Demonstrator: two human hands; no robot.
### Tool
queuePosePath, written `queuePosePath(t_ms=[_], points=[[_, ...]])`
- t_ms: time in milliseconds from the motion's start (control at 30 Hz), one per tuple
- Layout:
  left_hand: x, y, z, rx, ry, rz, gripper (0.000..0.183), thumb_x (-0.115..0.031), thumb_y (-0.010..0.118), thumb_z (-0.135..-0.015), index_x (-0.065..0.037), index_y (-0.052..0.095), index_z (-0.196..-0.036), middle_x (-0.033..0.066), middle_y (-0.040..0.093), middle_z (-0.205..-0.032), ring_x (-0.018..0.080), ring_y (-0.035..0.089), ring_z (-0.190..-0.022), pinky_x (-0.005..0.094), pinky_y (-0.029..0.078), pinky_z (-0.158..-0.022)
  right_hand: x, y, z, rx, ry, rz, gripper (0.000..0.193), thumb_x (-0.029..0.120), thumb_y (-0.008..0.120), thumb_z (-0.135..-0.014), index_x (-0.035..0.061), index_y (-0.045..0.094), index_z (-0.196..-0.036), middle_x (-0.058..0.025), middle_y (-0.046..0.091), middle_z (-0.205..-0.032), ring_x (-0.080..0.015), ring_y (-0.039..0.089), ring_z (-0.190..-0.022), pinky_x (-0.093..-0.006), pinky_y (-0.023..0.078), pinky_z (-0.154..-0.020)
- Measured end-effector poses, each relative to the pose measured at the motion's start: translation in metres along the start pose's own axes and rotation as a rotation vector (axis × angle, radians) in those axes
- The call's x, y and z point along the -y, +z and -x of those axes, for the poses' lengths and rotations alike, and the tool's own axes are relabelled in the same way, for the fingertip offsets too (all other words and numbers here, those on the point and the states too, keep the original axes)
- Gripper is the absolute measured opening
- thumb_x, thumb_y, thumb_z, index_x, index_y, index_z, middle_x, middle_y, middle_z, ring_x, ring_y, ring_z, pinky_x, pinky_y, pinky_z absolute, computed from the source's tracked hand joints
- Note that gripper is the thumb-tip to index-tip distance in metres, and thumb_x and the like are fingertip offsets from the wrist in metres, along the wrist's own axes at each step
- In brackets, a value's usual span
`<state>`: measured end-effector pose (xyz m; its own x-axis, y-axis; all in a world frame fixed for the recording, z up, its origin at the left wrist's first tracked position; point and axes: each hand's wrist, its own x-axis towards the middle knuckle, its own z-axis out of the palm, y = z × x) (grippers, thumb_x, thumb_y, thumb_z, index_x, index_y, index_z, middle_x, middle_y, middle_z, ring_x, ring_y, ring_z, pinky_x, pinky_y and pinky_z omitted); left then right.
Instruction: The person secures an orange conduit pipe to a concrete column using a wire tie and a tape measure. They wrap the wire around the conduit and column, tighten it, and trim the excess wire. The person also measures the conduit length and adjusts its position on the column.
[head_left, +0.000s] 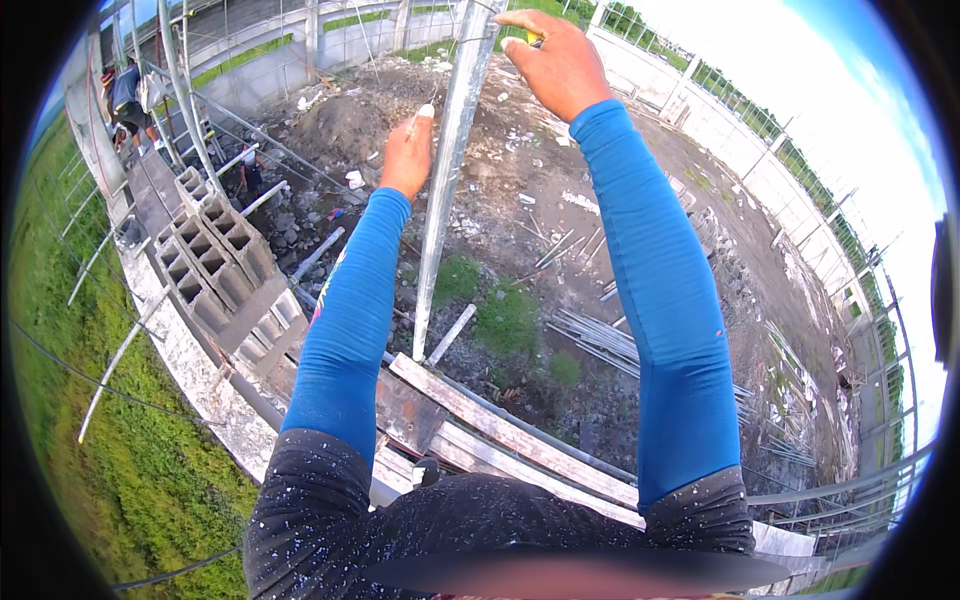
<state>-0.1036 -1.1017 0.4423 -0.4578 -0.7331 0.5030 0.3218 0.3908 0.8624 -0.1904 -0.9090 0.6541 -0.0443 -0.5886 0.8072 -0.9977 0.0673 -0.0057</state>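
A grey metal pole rises in front of me, slightly tilted, from the planks up past the top of the picture. My right hand is raised to the right of its upper part, with the index finger reaching to the pole. Part of a small yellow thing shows between its thumb and fingers; most of it is hidden. Lower down, left of the pole, my left hand is closed, thumb up and a little apart from the metal. Whatever it grips is too small to make out.
Hollow concrete blocks are stacked on the narrow walkway at left. Wooden planks lie in front of me, beside a drop to rubble-strewn ground. Scaffold tubes stand at far left, near a co-worker. Grass lies below the outer edge.
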Motion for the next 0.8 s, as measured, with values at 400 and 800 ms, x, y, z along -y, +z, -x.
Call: queuePosePath(t_ms=[400,800], points=[[-0.124,-0.101,-0.030,-0.001,0.269,-0.636,0.055,-0.051,0.056,-0.104,0.000,0.075,-0.111,0.0280,0.072,-0.104,0.0479,0.066,-0.103,0.0501,0.052,-0.094,0.038,0.055,-0.004,0.230,0.194,0.415,0.052,0.030,0.067,-0.096,0.0327,0.059,-0.148,-0.0169,0.069,-0.116,-0.0397,0.067,-0.114,-0.0515,0.057,-0.098],[-0.166,-0.121,-0.076,0.104,0.347,-0.945,0.058,-0.054,0.056,-0.103,0.001,0.075,-0.105,0.0297,0.071,-0.104,0.0499,0.066,-0.100,0.0536,0.052,-0.092,0.019,0.062,0.023,0.159,0.182,0.199,0.056,0.025,0.069,-0.094,0.0271,0.057,-0.149,-0.0147,0.065,-0.118,-0.0366,0.061,-0.121,-0.0518,0.056,-0.097]])
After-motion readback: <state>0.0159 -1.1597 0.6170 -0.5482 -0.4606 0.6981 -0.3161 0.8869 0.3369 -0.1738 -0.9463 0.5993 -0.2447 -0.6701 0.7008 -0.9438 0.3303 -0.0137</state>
